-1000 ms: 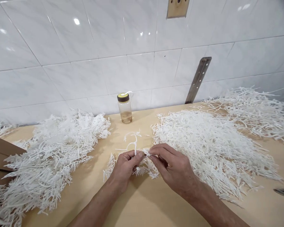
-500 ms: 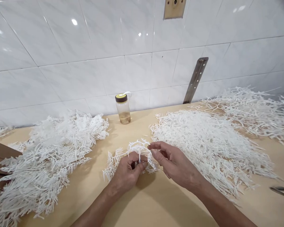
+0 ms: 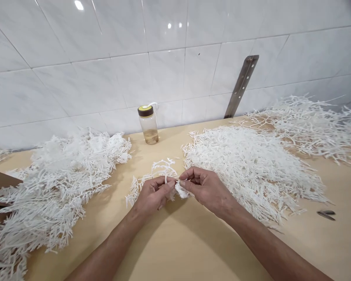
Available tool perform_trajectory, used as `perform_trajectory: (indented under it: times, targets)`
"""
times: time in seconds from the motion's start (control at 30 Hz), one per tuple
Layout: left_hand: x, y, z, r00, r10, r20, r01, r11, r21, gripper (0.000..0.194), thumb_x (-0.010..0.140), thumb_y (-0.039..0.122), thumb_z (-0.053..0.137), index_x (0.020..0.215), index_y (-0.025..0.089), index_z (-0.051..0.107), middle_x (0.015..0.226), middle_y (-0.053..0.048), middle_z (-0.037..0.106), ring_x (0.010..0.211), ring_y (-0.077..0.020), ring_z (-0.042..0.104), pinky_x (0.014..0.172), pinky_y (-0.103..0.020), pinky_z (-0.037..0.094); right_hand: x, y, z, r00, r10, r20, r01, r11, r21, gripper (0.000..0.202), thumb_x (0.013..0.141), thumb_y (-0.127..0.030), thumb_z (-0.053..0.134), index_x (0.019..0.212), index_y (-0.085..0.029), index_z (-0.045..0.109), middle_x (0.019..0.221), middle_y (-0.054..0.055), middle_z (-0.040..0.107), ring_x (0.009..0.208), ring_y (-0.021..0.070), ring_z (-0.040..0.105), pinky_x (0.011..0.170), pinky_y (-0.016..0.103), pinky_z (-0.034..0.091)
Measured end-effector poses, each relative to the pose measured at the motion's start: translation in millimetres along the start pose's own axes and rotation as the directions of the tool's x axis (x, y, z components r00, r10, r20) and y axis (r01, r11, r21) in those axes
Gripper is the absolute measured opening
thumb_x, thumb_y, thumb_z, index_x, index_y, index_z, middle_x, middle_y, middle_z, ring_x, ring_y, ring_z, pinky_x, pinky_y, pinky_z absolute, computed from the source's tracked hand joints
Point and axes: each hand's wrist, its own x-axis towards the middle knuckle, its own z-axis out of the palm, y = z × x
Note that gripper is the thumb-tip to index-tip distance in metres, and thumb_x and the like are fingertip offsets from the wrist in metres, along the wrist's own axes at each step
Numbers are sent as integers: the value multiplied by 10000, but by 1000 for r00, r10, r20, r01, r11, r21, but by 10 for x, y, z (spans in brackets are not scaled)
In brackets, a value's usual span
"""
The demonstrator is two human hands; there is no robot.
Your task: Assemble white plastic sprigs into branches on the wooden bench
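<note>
Both hands are pinching one white plastic sprig (image 3: 166,175) just in front of the bottle (image 3: 148,124), the left hand (image 3: 152,195) and right hand (image 3: 203,187) meeting fingertip to fingertip. Judging by the big piles left (image 3: 58,179) and right (image 3: 251,168) of the bottle on the counter (image 3: 181,246), much work seems done and much remaining.

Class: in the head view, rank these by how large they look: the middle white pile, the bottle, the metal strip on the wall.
1. Middle white pile
2. Metal strip
3. Bottle; close to the strip, so unsure.
</note>
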Motion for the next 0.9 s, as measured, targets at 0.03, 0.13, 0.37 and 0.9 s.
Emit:
perform_trajectory:
  times: [0.03, 0.13, 0.37, 0.9]
  targets:
    - [-8, 32, 4, 1000, -19, 17, 19, 1000, -8, 432, 733, 559, 741, 819, 137, 703, 572, 16, 528, 417, -47, 310, 408, -215, 193, -2, 15, 24, 1000, -16, -14, 16, 1000, 1, 241, 808, -405, 686, 900, -183, 680, 744, 8, 626, 625, 116, 526, 529, 233, 403]
    - [-12, 48, 1, 1000, -25, 4, 25, 999, 28, 445, 730, 576, 735, 742, 135, 684, 562, 11, 531, 426, -50, 325, 411, -211, 216, -13, 39, 71, 998, -39, -52, 39, 999, -4, 238, 803, -401, 694, 886, -178, 686, 745, 17, 645, 620, 120, 539, 524, 236, 416]
    - [6, -52, -33, 985, 53, -167, -45, 998, 50, 406, 739, 562, 730, 812, 164, 695, 514, 48, 517, 365, -60, 364, 389, -219, 255, -9, 30, 36, 997, 26, -66, -20, 996, 91, 299, 787, -463, 720, 905, -190, 683, 741, -6, 640, 438, 63, 437, 392, 221, 364]
    - [-18, -53, -40, 987, 66, 148, -93, 979, 183, 365, 707, 488, 785, 721, 134, 694, 672, -34, 644, 609, -141, 561, 584, -251, 407, 109, 75, 29, 983, 79, -167, -41, 974, 221, 343, 692, -469, 793, 796, -163, 678, 606, -27, 595, 393, 60, 416, 349, 219, 357]
